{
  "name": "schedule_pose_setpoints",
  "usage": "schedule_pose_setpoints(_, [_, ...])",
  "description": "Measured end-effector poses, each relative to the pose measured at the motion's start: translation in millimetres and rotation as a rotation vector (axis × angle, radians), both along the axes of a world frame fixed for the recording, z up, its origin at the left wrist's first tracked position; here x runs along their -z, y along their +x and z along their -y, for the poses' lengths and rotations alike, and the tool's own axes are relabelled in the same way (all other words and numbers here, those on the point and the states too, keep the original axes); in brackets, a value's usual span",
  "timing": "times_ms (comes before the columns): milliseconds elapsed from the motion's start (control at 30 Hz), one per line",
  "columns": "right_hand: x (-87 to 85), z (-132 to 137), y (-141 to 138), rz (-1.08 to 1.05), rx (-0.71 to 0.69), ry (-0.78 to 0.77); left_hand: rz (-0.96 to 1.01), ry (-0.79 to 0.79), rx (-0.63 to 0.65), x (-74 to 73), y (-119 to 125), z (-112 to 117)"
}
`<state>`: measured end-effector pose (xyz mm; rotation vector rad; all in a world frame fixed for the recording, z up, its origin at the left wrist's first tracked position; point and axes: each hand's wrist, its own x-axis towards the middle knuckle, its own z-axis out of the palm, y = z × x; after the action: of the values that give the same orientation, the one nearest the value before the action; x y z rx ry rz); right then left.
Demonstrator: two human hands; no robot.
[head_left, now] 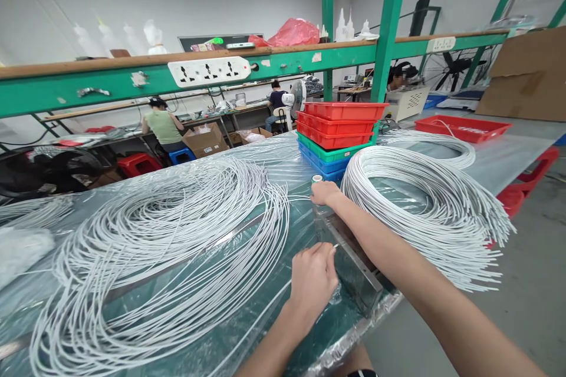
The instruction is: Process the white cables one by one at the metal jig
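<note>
My left hand (313, 278) is closed near the table's front edge, pinching the end of a thin white wire. My right hand (325, 193) reaches forward with fingers curled, closed on the same white wire where it leaves the big loose coil of white wires (168, 247) on the left. A second, tidier coil of white wires (424, 206) lies to the right of my right arm. A small roll of tape (317, 179) sits just beyond my right hand. A metal bar (354, 265) lies between my hands.
The table (283, 159) is covered with clear plastic film. Stacked red, green and blue trays (338, 135) stand behind the coils; a red tray (462, 128) sits far right. A green shelf frame with a power strip (210, 70) spans overhead. Other people work at benches behind.
</note>
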<state>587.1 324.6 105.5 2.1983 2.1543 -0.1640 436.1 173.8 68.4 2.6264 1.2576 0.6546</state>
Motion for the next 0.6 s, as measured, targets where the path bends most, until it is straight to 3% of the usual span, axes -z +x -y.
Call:
schedule_pose_setpoints(400, [7.4,-3,7,-0.066,-0.014,0.03,-0.025,-0.063,0.025,-9.2,-4,2])
schedule_pose_setpoints(600, [-17.1,14,-1,-0.148,-0.067,0.247,0.132,-0.056,0.064,-33.7,-33,29])
